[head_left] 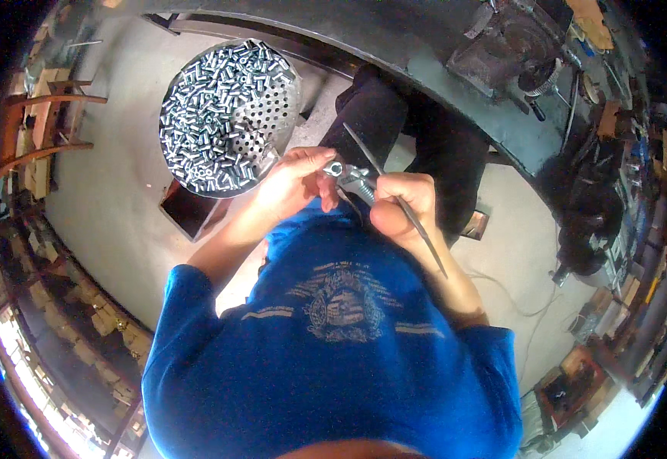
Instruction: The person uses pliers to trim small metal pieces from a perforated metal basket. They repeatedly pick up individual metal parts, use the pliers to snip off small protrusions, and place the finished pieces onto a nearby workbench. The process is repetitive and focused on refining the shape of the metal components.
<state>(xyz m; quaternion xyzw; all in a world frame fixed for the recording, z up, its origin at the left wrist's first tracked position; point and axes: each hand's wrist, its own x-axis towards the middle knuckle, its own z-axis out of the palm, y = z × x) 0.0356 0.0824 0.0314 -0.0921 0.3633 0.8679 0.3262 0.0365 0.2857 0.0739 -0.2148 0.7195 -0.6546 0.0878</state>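
Note:
My left hand (pixel 296 182) is closed, thumb and fingers pinching a short shiny metal sleeve (pixel 334 167) whose round open end shows. My right hand (pixel 405 200) is wrapped round a long, slim, dark metal tool (pixel 425 239), tapered at both ends like a file. One end points up past the fist, the other down across the wrist. Between the hands is a bright metal piece (pixel 358 183) with ridges like a spring or thread; which hand bears it I cannot tell. To the left, a round perforated metal tray (pixel 266 115) carries a heap of similar short metal sleeves (pixel 209 115).
A dark metal workbench (pixel 417 65) runs across the top, with a heavy machine part (pixel 513 53) on it. At far left stands a wooden chair (pixel 50 126). Shelves of small pieces (pixel 65 298) line the left side. An open dark box (pixel 193 210) lies below the tray.

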